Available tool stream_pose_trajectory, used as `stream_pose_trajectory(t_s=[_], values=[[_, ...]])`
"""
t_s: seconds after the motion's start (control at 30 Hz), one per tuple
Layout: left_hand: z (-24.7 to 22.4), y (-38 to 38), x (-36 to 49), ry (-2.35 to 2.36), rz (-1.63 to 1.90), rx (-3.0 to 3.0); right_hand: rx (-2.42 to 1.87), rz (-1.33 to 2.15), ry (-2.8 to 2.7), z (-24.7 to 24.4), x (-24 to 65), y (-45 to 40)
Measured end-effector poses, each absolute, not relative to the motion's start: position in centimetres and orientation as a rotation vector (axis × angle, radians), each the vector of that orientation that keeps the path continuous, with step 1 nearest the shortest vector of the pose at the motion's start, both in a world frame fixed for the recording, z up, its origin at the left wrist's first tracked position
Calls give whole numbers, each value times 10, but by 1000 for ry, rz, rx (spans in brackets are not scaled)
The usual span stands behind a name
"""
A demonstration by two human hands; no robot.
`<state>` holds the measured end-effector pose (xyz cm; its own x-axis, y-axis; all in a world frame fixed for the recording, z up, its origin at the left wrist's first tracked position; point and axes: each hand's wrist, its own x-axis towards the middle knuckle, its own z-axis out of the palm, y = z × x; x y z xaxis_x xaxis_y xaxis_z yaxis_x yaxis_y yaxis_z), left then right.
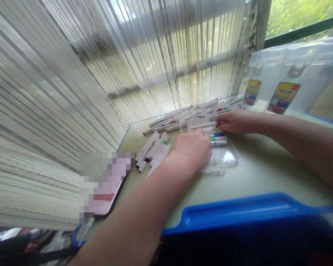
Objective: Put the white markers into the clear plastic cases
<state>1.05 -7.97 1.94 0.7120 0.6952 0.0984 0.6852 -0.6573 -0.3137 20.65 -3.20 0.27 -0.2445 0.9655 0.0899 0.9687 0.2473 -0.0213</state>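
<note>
My right hand (232, 120) pinches the purple-tipped end of a white marker (204, 126) that points left, above a clear plastic case (229, 153). My left hand (191, 146) is curled over the left part of this case. Its fingertips are hidden, so what it grips cannot be made out. White markers with blue and green bands (218, 139) lie in the case beside my left fingers. To the left of that hand, another group of white markers (155, 149) rests on the table.
A loose pile of markers (180, 117) spreads along the table's back edge. A large translucent box (302, 79) with labels stands at the back right. A pink, partly pixelated device (111, 188) lies at left. Blue trim (238, 210) edges the table's front; a stringy curtain (155, 48) hangs behind.
</note>
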Motion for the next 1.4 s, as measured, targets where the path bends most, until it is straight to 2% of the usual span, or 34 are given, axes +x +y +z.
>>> stream_pose_trajectory(t_s=[0.9, 1.4], values=[[20, -80, 11, -1093, 72, -2600, -1851, -86, -2453, 4, 207, -31], [19, -79, 12, -1075, 49, -2605, -1942, 11, -2397, 1, 208, -28]])
